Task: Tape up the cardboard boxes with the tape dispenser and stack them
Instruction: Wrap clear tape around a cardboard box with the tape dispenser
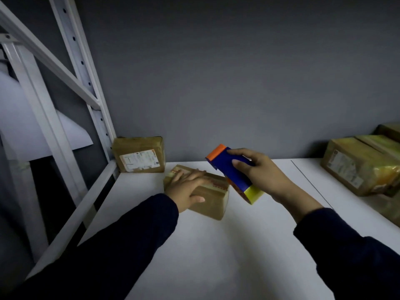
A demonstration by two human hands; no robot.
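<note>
A small brown cardboard box (213,201) with printed tape on top lies on the white table (216,256), left of centre. My left hand (186,188) rests flat on its top, fingers spread, thumb down the near side. My right hand (259,172) holds a tape dispenser (229,167) just right of and above the box; it is blue with an orange end at the far side and a yellow roll at the near end. Whether the dispenser touches the box I cannot tell.
Another brown box with a white label (139,155) stands against the grey wall at the table's back left corner. Larger taped boxes (359,167) sit at the right edge. A white metal shelf frame (86,87) rises on the left.
</note>
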